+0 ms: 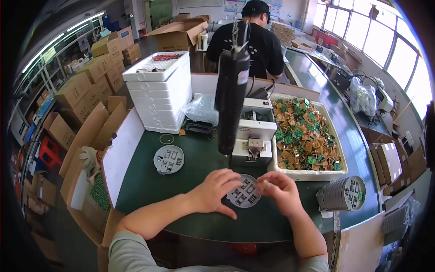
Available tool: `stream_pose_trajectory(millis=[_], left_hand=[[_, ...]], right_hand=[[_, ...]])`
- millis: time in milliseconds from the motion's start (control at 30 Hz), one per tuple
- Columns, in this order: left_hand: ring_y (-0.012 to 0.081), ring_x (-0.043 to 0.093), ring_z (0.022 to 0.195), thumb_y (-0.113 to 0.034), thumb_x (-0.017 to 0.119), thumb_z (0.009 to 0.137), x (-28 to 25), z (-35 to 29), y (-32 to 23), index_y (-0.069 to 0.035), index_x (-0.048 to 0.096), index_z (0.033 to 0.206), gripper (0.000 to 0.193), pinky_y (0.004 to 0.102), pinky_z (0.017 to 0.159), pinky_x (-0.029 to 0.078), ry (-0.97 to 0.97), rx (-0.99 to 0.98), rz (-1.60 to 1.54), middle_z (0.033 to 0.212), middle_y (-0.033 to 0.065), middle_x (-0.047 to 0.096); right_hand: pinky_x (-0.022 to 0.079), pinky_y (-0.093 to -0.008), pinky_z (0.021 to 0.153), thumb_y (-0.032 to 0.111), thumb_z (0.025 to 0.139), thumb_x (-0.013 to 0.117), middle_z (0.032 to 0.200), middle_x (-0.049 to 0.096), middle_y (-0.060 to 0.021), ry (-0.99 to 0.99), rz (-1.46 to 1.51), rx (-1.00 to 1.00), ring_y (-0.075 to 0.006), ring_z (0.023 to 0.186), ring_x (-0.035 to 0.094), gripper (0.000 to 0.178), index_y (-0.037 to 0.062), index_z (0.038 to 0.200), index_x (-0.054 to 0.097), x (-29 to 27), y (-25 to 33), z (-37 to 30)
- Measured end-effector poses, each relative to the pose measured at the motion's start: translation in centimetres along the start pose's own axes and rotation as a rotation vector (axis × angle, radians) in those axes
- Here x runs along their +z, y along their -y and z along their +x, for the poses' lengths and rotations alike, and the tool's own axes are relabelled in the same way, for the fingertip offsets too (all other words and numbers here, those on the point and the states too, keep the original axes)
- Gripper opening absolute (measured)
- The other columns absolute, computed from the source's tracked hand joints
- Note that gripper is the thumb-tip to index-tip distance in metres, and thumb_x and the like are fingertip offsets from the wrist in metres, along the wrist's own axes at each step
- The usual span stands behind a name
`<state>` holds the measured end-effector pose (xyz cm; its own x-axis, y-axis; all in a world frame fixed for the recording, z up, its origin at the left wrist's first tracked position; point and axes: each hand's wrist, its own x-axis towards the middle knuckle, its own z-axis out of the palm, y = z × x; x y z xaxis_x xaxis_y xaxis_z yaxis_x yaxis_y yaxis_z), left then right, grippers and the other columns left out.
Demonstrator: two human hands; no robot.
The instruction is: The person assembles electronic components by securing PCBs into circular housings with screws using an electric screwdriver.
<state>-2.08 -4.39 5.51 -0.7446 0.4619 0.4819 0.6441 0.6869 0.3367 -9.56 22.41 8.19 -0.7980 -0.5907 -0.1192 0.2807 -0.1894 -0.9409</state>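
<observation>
Disc (245,195), left hand (212,190) spread at its rim, right hand (282,192) opposite — pinching small piece (263,184)

Looks like an electronics assembly workshop. Has a green tabletop (142,188) with a tray (312,175) of heaped circuit boards (308,136), a stack of round grey discs (334,198) and a hanging power tool (231,99). Further off, holds piled cartons (74,90), shelves (60,65), strip lights (85,22), wide windows (356,28) and a co-worker (266,47) in black.
</observation>
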Motion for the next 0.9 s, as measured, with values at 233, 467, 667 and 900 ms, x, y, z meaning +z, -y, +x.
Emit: stream_pose_trajectory(millis=[233, 467, 667, 900], left_hand=[[0.0389, 0.048, 0.138, -0.051, 0.092, 0.072, 1.2, -1.6, 1.4, -0.004, 0.046, 0.151, 0.103, 0.0487, 0.117, 0.038, 0.173, -0.138, -0.078, 0.157, 0.0218, 0.044], [0.0394, 0.05, 0.136, -0.036, 0.094, 0.072, 1.5, -1.0, 1.0, -0.002, 0.044, 0.152, 0.101, 0.0475, 0.116, 0.04, 0.122, -0.17, -0.286, 0.157, 0.0224, 0.042], [0.0363, 0.052, 0.13, -0.02, 0.093, 0.071, 2.1, -0.7, -0.2, -0.004, 0.045, 0.15, 0.094, 0.0472, 0.111, 0.042, -0.051, -0.124, -0.105, 0.153, 0.0195, 0.044], [0.0359, 0.052, 0.129, -0.021, 0.093, 0.07, 2.0, -1.1, -1.2, -0.005, 0.046, 0.149, 0.093, 0.0484, 0.111, 0.042, -0.045, -0.178, -0.091, 0.152, 0.0183, 0.044]], right_hand=[[0.059, -0.0302, 0.092, -0.007, 0.088, 0.079, 0.112, 0.073, -0.0121, -0.074, -0.199, -0.088, -0.0192, 0.101, 0.071, 0.044, -0.0011, 0.13, 0.064, 0.0, 0.4, -0.2], [0.056, -0.028, 0.088, -0.001, 0.083, 0.086, 0.109, 0.073, -0.009, -0.1, -0.559, -0.141, -0.0158, 0.097, 0.068, 0.045, 0.0003, 0.125, 0.069, -0.5, 1.9, 0.0], [0.055, -0.0323, 0.084, 0.007, 0.077, 0.09, 0.106, 0.074, -0.0066, 0.018, -1.076, -0.469, -0.0204, 0.095, 0.068, 0.042, 0.0043, 0.116, 0.075, -1.0, 2.1, -0.2], [0.055, -0.0343, 0.084, 0.014, 0.075, 0.09, 0.107, 0.073, -0.0061, 0.154, -1.305, -0.564, -0.0242, 0.095, 0.067, 0.043, 0.0064, 0.115, 0.075, -0.1, 0.0, 0.0]])
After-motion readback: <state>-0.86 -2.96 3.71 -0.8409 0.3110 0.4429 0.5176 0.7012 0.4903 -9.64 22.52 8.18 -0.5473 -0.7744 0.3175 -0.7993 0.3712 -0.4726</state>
